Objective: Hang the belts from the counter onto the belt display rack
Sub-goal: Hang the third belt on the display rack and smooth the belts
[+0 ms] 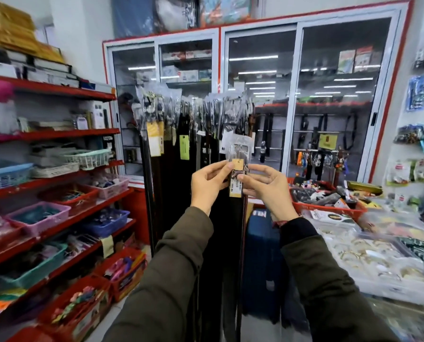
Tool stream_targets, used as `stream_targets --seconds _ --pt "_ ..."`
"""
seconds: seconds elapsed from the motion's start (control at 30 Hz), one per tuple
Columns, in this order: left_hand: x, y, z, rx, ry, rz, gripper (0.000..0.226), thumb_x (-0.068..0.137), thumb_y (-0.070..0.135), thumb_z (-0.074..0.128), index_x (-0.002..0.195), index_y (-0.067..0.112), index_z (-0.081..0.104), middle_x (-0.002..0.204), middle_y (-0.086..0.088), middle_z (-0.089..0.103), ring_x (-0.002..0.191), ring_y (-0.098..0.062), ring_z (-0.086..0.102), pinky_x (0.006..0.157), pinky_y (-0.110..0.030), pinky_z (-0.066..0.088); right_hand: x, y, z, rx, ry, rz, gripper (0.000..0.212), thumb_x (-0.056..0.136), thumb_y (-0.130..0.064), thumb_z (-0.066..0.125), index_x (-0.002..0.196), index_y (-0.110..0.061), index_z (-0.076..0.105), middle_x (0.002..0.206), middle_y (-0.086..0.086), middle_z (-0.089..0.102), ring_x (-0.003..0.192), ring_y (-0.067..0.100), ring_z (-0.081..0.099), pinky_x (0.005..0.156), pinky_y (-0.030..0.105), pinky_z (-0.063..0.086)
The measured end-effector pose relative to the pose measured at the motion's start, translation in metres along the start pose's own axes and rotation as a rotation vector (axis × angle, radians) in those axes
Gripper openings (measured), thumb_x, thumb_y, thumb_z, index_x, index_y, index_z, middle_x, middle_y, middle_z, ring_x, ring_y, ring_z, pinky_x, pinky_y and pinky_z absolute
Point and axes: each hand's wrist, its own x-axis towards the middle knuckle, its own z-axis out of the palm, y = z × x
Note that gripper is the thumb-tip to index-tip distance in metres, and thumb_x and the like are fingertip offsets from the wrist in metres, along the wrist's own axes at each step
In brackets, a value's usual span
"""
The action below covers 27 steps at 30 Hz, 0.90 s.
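Tan price tag [236,190], print unreadable, on belt [238,169] pinched by both hands, left [207,185], right [265,187].

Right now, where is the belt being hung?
Centre of the head view: the belt is pinched between left hand and right hand, before the belt display rack.

Packed hanging belts [193,134] crowd the rack ahead, red shelves [58,134] left, counter [378,255] right (open aisle between)

rack [193,99] hidden behind hanging belts [188,154]
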Motion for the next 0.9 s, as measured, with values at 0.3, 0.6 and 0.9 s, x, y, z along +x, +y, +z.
stream_targets --seconds 0.3,0.6,0.9 --pt "0.062 0.055 0.045 -0.103 -0.004 0.117 0.031 0.093 0.011 0.071 0.122 0.0 0.069 0.119 -0.019 0.073 0.111 -0.027 0.07 0.081 -0.024 0.062 0.071 -0.051 0.002 0.097 0.063 -0.166 0.035 0.084 -0.007 0.08 0.116 -0.001 0.068 0.099 0.015 0.079 0.087 0.014 0.078 0.07 0.026 0.062" --pt "0.096 0.073 0.071 -0.147 0.071 0.119 0.03 0.092 0.01 0.072 0.119 -0.003 0.07 0.11 -0.021 0.074 0.082 -0.018 0.07 0.068 -0.02 0.061 0.111 -0.067 0.001 0.071 0.081 -0.202 0.036 0.086 -0.013 0.08 0.118 0.0 0.072 0.103 0.017 0.078 0.082 0.015 0.078 0.068 0.024 0.061" --pt "0.106 0.06 0.068 -0.199 0.097 0.095 0.03 0.091 0.012 0.073 0.118 -0.002 0.072 0.114 -0.021 0.074 0.089 -0.021 0.07 0.068 -0.022 0.061 0.12 -0.056 0.003 0.049 0.074 -0.202 0.036 0.086 -0.016 0.08 0.118 -0.001 0.073 0.104 0.019 0.078 0.089 0.021 0.078 0.072 0.027 0.063"
